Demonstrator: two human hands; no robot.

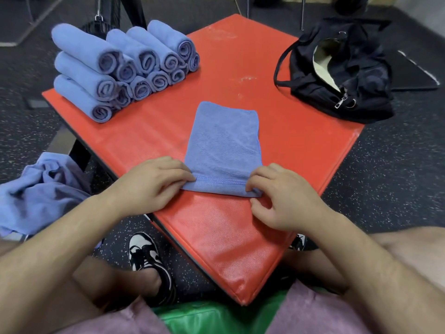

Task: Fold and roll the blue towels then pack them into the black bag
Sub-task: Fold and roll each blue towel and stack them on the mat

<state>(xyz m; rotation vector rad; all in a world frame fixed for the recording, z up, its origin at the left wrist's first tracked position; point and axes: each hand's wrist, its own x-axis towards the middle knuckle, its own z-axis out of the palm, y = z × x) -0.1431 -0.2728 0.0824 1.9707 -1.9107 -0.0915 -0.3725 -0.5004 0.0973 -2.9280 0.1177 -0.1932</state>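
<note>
A folded blue towel (222, 145) lies flat in a long strip on the red padded platform (301, 145). My left hand (149, 184) grips the strip's near left corner. My right hand (277, 196) pinches the near right corner between thumb and fingers, where the hem curls up slightly. A stack of several rolled blue towels (120, 71) sits at the platform's far left corner. The black bag (337, 71) lies open at the far right corner, its zipper pull facing me.
A heap of unfolded blue towels (41, 189) lies to my left beside the platform. A green seat (212, 317) shows between my knees. A black and white shoe (147, 256) rests on the speckled floor under the platform's near edge.
</note>
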